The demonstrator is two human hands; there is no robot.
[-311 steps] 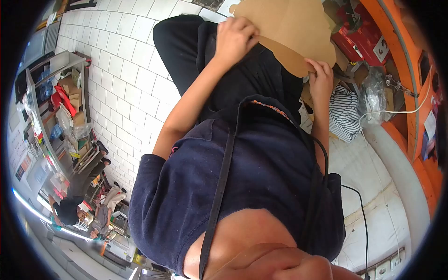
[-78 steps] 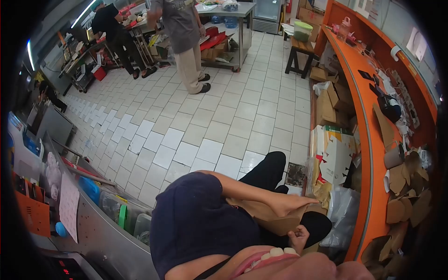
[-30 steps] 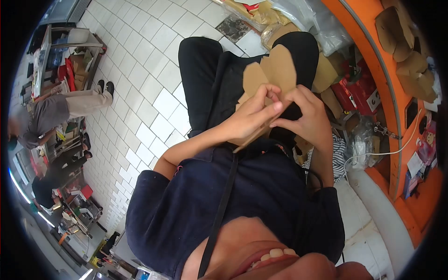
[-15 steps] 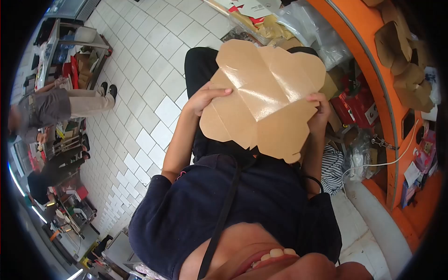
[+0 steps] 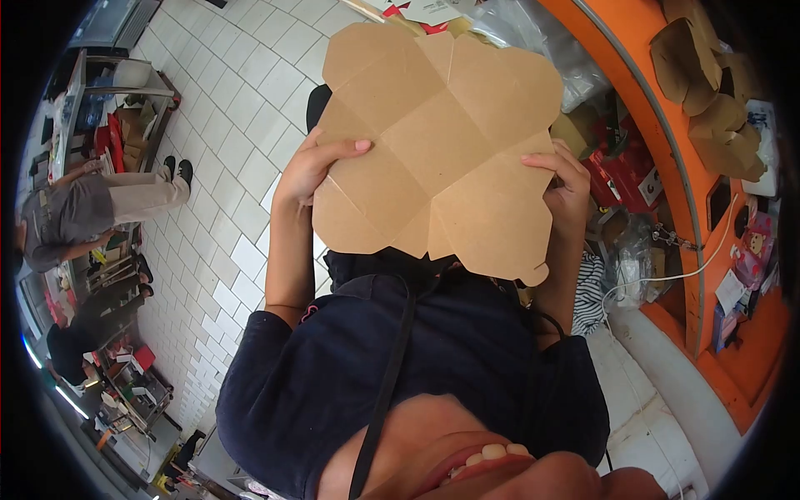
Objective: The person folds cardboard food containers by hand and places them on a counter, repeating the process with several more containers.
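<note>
You hold a flat brown cardboard sheet with rounded flaps and crease lines (image 5: 442, 150) above your lap, your left hand (image 5: 312, 171) clamped on one edge, thumb over its face, and your right hand (image 5: 567, 183) gripping the opposite edge, beside an orange curved counter (image 5: 667, 142).

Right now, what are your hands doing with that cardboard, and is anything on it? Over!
Left hand holding one side, right hand the opposite. Cardboard spread open, creases showing. Nothing lying on it. Over.
</note>
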